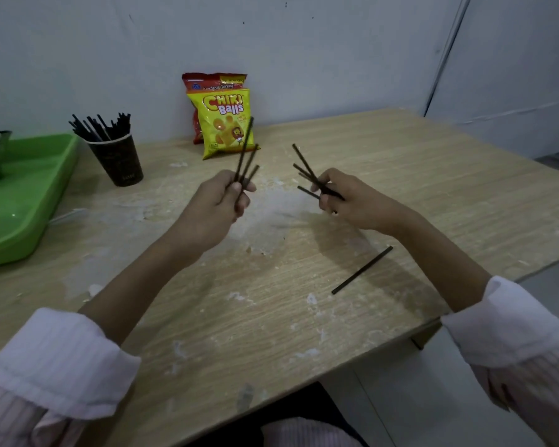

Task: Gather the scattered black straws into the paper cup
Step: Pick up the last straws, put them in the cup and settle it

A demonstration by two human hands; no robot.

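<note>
Black straws fill both sides in the head view. The left grip (220,201) pinches the left bunch (246,150), three straws, between thumb and fingers, with the tips fanned up and away. The right grip (346,201) is curled round the right bunch (304,171), three or four straws splayed towards the left. Both are held over the middle of the desk (400,175), near each other but apart. One loose straw (362,270) lies flat towards the near right edge, beside my right forearm. The cup (117,159) stands upright near the far left corner, just beside the green tray (29,195), and is already packed with straws.

I judge the step in hand to be merging the two bunches. I would feed the right bunch into the left grip and tap the ends square on the desk. Then I would carry the lot to the cup and lower it in steeply, so the fanned tips neither catch the rim nor tip the cup. That frees the right grip for the loose straw.
</note>
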